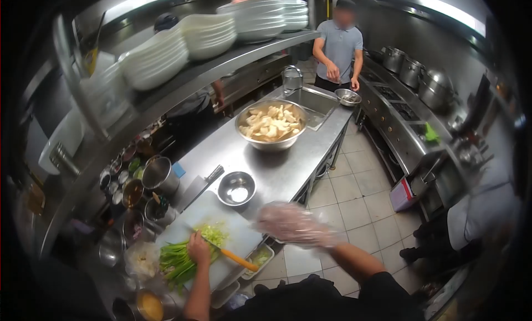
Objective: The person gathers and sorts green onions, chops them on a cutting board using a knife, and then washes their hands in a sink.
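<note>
My left hand (199,248) is bare, with its fingers curled down on a bunch of green onions (178,263) on the white cutting board (238,232). Right beside it lies a knife with an orange handle (239,260), its blade partly hidden near the fingers. Chopped green onion (213,232) is heaped just beyond the blade. My right hand (293,225), in a clear plastic glove, is raised off the board near the table's edge. Motion blurs its fingers, and nothing held can be made out. An empty steel bowl (236,189) stands behind the board.
A large steel bowl (270,145) of pale pieces stands on the steel table (213,149). Stacked plates (155,60) fill the overhead shelf. Containers crowd the left. A person (341,44) stands beyond the sink (316,102); other people are at left and right.
</note>
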A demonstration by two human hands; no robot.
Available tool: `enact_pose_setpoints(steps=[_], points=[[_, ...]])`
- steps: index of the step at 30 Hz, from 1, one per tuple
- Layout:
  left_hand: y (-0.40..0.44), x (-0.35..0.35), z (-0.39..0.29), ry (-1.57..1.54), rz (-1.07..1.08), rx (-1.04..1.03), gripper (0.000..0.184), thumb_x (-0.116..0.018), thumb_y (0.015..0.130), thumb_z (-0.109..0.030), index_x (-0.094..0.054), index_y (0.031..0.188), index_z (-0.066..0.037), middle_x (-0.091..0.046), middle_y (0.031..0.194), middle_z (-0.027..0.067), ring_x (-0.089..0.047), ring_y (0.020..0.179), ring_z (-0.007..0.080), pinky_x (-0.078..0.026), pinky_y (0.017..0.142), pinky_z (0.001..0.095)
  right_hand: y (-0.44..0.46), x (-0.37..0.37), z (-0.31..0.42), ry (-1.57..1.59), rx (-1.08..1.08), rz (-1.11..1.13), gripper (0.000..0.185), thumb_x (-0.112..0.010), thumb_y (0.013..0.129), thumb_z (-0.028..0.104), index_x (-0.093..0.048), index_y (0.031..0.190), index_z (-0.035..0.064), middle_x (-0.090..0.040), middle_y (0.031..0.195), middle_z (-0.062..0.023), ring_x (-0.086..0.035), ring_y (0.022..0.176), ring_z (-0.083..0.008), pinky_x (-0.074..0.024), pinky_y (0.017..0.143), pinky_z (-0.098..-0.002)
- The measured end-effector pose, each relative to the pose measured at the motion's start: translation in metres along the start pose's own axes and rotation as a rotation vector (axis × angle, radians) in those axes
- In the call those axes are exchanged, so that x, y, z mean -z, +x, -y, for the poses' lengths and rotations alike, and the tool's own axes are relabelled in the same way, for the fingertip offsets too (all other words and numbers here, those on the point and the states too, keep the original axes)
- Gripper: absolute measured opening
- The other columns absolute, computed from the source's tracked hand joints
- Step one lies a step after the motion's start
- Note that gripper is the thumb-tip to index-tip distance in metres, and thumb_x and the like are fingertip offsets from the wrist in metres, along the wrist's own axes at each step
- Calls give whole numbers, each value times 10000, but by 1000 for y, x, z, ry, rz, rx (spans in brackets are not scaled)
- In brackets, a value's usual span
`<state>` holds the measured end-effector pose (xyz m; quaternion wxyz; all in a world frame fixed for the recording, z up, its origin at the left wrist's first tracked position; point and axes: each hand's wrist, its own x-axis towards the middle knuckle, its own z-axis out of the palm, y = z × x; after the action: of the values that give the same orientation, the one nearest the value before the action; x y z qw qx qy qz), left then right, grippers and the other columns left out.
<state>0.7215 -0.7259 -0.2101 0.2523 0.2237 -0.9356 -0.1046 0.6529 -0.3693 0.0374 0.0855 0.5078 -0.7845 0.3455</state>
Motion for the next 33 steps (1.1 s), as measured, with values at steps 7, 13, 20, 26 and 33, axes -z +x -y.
enact_pose_setpoints(steps=[7, 13, 20, 26, 33], points=[[0, -10, 16, 48, -11, 15, 352, -539, 814, -110, -663, 1135, -186, -642, 1101, 47, -612, 896, 323, -493, 762, 442, -154, 162, 9, 429, -388, -260, 317, -504, 977, 326, -570, 1124, 53, -584, 1067, -102, -592, 968, -265, -497, 829, -400], [-4, 3, -5, 44, -17, 92, 341, -536, 826, -117, -683, 1117, -218, -655, 1083, 31, -622, 881, 324, -497, 763, 444, -179, 202, 14, 613, -421, -419, 348, -487, 986, 302, -525, 1209, 37, -580, 1128, -109, -591, 1015, -246, -494, 854, -378], [6, -18, 18, 95, 124, 361, 264, -512, 905, -221, -662, 1115, -164, -654, 1067, 139, -619, 891, 349, -484, 801, 488, -130, 247, 39, 943, -111, -544, 403, -468, 997, 275, -473, 1308, 18, -575, 1199, -117, -590, 1070, -225, -491, 883, -353], [2, -9, 5, 110, 8, 97, 313, -514, 877, -144, -660, 1151, -187, -643, 1157, 81, -609, 987, 330, -493, 815, 440, -80, 235, 26, 940, -413, -488, 366, -491, 947, 234, -508, 1246, 24, -609, 971, -109, -607, 859, -220, -496, 781, -369], [1, 14, -18, -56, -38, 101, 314, -525, 848, -114, -681, 1118, -148, -648, 1137, 98, -592, 993, 339, -477, 863, 431, -108, 182, -16, 636, -228, -236, 271, -587, 820, 131, -569, 1082, 69, -556, 789, -76, -558, 684, -210, -470, 633, -366]])
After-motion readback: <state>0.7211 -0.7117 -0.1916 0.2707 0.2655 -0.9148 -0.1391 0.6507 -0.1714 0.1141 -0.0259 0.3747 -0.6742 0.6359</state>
